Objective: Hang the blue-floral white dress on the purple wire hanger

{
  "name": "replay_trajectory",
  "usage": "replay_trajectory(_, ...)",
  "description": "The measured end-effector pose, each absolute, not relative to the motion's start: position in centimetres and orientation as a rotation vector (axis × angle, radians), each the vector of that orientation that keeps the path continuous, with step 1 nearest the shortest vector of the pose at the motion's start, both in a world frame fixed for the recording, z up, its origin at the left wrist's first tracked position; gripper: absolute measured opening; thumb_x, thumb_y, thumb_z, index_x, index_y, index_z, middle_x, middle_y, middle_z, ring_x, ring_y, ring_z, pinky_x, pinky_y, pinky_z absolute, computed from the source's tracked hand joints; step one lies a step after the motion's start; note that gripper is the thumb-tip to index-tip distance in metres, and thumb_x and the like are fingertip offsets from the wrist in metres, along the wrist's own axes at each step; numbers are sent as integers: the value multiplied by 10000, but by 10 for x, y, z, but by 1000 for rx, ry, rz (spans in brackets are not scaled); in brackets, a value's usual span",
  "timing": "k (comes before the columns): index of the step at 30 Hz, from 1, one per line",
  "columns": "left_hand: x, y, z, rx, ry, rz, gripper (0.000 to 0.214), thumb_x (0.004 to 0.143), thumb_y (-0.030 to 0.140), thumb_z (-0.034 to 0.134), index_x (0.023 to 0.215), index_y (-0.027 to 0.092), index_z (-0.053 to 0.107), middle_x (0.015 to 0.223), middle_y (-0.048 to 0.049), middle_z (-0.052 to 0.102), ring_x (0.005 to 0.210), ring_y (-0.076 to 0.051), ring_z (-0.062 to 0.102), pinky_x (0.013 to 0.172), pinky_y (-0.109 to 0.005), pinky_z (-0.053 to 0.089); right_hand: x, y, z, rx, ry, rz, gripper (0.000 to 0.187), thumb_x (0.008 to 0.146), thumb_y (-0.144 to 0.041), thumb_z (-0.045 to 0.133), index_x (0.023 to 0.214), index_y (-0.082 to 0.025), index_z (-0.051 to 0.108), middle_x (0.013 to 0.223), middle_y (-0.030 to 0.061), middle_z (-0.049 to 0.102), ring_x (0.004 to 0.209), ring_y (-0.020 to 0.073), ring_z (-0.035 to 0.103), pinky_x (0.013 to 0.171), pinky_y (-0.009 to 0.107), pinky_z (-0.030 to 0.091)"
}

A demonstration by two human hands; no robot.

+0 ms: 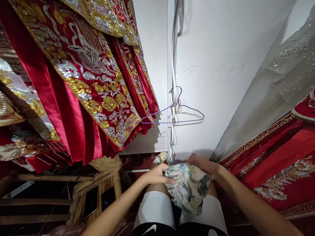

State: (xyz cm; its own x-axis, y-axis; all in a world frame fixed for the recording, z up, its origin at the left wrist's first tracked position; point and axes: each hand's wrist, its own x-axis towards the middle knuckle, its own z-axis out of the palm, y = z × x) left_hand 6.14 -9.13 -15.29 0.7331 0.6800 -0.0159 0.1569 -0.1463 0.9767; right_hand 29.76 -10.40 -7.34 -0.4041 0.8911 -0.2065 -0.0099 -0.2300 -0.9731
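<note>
A bunched patterned cloth (188, 189), pale with blue, green and yellow print, hangs between the two hands, above the person's knees. The left hand (158, 175) pinches its near left edge, fingers curled around the fabric and thumb on top. The right hand (204, 166) lies over the cloth's upper right side, fingers closed down on it; its fingertips are hidden in the folds. Below the hands, the cloth's loose end droops onto white shorts (155, 209). Just beyond the left hand a pale shoe (161, 156) shows. Left of the left hand stands a bamboo stool (105, 183). Above both hands, a thin purple wire hanger (177, 115) hangs against the white wall (221, 65), beside a white cable (173, 59). Up and left of the left hand hang red embroidered robes (86, 72) with gold and silver work. Right of the right hand lies a red garment (280, 164).
</note>
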Motion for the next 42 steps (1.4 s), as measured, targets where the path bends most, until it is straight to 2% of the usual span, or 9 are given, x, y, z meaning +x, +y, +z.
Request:
replay_trajectory(3,29,-78,-138,2102,950,400,454,731,528,764,553,185,527,541,38,462,522,-107,386,534,-239,327,328,-90,-42,-1109,-1534,1910,431,672,-603,771,643,-184,676,642,66,698,661,263,688,638,365,533)
replay_trajectory(8,-5,-65,-104,2556,1388,304,350,808,495,709,646,199,617,681,-54,658,662,-207,577,710,-306,422,352,-44,-28,-1333,-1877,900,158,695,-266,738,831,-192,704,569,-27,579,501,148,490,500,250,326)
replay_trajectory(11,-11,-65,-84,2585,1545,110,320,875,497,629,761,206,696,815,-95,736,807,-273,673,809,-352,457,342,-7,-47,-1377,-1848,445,471,714,-198,644,1183,-207,694,599,-42,568,536,157,483,548,256,349)
replay_trajectory(14,-13,-69,-77,2479,1713,-85,260,904,443,582,938,242,744,963,-108,767,939,-311,709,825,-368,488,328,25,-73,-1383,-1912,390,642,748,-177,560,1387,-208,616,971,70,746,809,235,646,708,305,460)
replay_trajectory(17,-16,-72,-79,2367,1854,-200,230,879,331,597,1040,261,746,1072,-121,758,1043,-330,698,872,-399,506,324,39,-92,-1410,-1989,393,539,777,-165,495,1263,-247,716,1191,67,751,1054,279,666,833,329,479)
replay_trajectory(23,-12,-76,-67,2374,2046,17,299,930,376,568,1073,151,703,1055,-193,719,1215,-367,571,923,-442,508,361,20,-95,-1580,-1958,160,535,710,-154,496,1159,-272,763,990,47,798,887,282,703,712,306,464)
replay_trajectory(30,0,-53,-21,2545,1937,523,300,951,336,436,797,176,639,960,-165,719,1035,-345,576,941,-471,475,399,-5,-73,-1570,-1869,153,502,682,-180,509,1098,-273,773,850,13,787,757,238,687,644,275,446)
replay_trajectory(37,0,-17,-16,2339,1850,126,370,901,382,442,570,225,494,673,-94,649,712,-272,620,752,-396,481,394,-16,-71,-1577,-1880,166,506,626,-198,497,1053,-249,763,768,21,754,670,230,636,609,276,418)
replay_trajectory(42,-4,-12,-25,2499,1912,550,338,877,411,472,638,204,592,892,-167,718,1003,-360,607,930,-477,487,388,-20,-67,-1567,-1876,225,481,606,-207,488,1006,-251,751,734,14,733,672,224,617,602,266,396)
